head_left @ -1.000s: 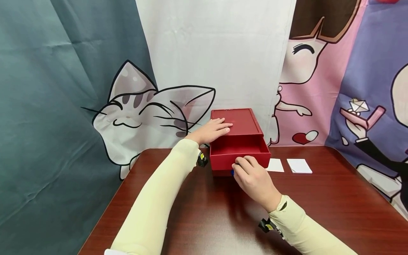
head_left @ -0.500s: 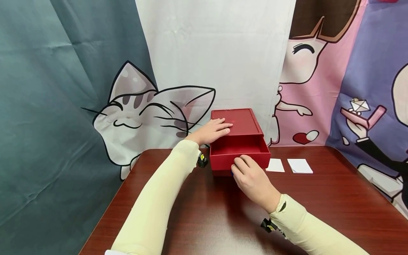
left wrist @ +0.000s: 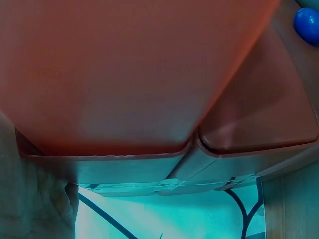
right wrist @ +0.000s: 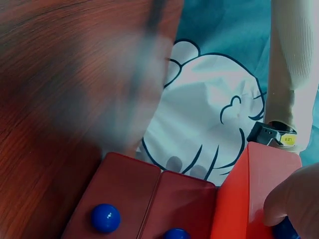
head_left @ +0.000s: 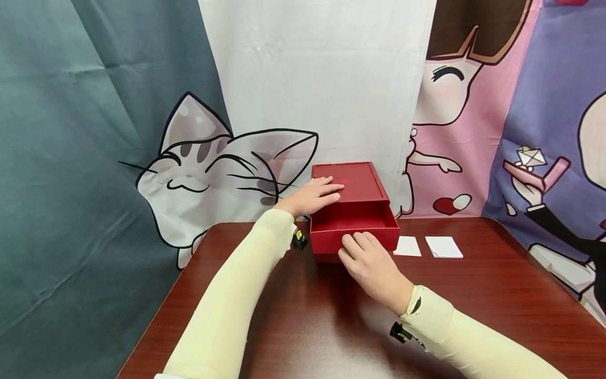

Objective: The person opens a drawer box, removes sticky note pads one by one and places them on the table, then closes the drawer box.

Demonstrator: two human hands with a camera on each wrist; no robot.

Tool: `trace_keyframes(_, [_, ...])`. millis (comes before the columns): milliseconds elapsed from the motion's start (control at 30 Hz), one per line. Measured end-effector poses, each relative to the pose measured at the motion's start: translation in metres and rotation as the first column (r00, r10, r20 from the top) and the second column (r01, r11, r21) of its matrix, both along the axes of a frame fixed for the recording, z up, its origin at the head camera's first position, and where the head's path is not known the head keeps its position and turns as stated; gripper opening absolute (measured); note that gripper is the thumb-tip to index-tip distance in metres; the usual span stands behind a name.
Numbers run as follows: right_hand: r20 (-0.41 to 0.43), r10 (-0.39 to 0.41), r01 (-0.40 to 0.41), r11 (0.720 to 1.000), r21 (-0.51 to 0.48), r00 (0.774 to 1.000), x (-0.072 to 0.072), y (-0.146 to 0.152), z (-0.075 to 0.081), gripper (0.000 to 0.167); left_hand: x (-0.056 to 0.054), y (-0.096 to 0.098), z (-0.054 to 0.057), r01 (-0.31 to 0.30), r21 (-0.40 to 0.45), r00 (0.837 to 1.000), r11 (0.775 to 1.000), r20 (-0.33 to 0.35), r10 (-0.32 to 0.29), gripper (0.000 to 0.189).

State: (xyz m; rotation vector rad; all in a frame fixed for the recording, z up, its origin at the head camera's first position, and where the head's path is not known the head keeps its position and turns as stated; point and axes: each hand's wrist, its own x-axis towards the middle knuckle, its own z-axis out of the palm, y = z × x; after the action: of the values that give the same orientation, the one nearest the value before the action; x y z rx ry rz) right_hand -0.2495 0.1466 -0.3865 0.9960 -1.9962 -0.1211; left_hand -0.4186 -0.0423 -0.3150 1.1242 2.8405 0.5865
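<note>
A red drawer box [head_left: 357, 181] stands near the back of the table, its top drawer [head_left: 325, 242] pulled part way out. The inside that shows in the head view is bare red. My left hand [head_left: 309, 198] rests on the box's top with the fingers stretched out. At the front of the drawer my right hand [head_left: 375, 271] pinches a blue knob [right wrist: 285, 230], mostly covered by the fingers. In the left wrist view the side of the drawer [left wrist: 124, 74] fills much of the picture.
Lower drawers with a round blue knob [right wrist: 105, 218] each are flush in the box. Two small stacks of white paper [head_left: 444, 247] lie on the dark wood table [head_left: 303, 337], right of the box. A printed cloth [head_left: 322, 79] hangs directly behind.
The drawer stays pulled out by about the same amount. My right hand has shifted slightly, hiding the bit of blue knob seen earlier in the head view. My left hand has stayed put.
</note>
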Motion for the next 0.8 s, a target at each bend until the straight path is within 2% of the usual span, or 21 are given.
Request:
trace_keyframes(267, [-0.016, 0.049, -0.05, 0.998, -0.046, 0.999, -0.004, -0.003, 0.0, 0.034, -0.002, 0.0, -0.001, 0.002, -0.005, 1.0, 1.0, -0.007, -0.003, 0.058])
trace_keyframes(600, [-0.002, 0.033, -0.033, 0.998, -0.056, 0.999, -0.009, -0.001, 0.0, 0.033, -0.004, 0.0, 0.001, 0.006, 0.008, 1.0, 1.0, -0.005, -0.006, 0.058])
trace_keyframes(800, [0.029, 0.0, 0.001, 0.999, -0.046, 1.0, -0.016, -0.002, -0.001, 0.018, -0.001, -0.001, 0.002, 0.016, 0.018, 1.0, 1.0, 0.027, -0.016, 0.056])
